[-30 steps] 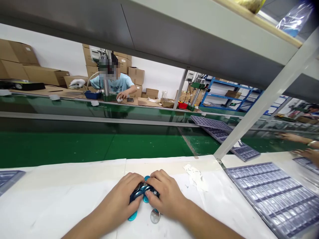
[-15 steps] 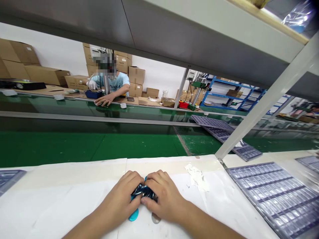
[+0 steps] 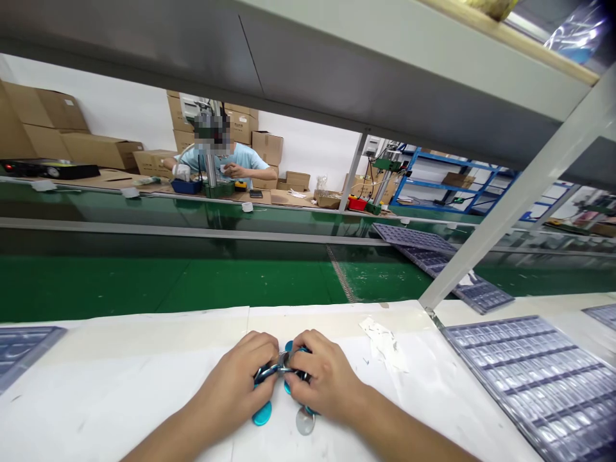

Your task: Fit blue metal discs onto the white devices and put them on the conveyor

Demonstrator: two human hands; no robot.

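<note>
glossy, smooth, metallic-looking blue discs [image 3: 262,414], a duller silvery disc [image 3: 305,421], smooth white paper-like table covering [image 3: 144,372], shiny clear plastic trays [image 3: 539,378], a smooth green belt [image 3: 260,282] and matt brown cardboard boxes [image 3: 267,147].

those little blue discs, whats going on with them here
The left hand and right hand are close together on the white worktop, fingers around a small cluster of shiny discs. A blue disc and a silvery one lie just on the near side. Across the green belt, another person works at a bench machine.
</note>
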